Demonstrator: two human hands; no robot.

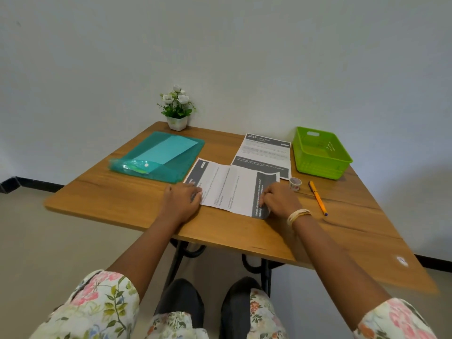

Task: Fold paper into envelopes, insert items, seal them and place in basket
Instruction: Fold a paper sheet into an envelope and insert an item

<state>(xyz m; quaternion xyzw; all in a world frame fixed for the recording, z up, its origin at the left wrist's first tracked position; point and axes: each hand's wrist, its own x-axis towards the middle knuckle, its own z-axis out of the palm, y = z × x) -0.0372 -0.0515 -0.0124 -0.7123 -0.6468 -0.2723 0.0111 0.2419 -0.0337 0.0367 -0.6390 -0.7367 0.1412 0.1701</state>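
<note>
Head view: wooden table [122, 199] against a pale wall.
Paper [227, 187]: flat near the front edge.
Left hand [182, 199]: fingers flat, pressing its left end.
Right hand [278, 200]: fingers curled, pinching its lifted right end.
Basket [320, 155]: far right corner.
Free surface: front right.

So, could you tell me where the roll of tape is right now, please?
In the head view, the roll of tape stands on the table right of centre, between the right hand and the orange pen.

Printed sheet [227, 187] flat, right end curling — green basket [320, 152] beyond
</note>
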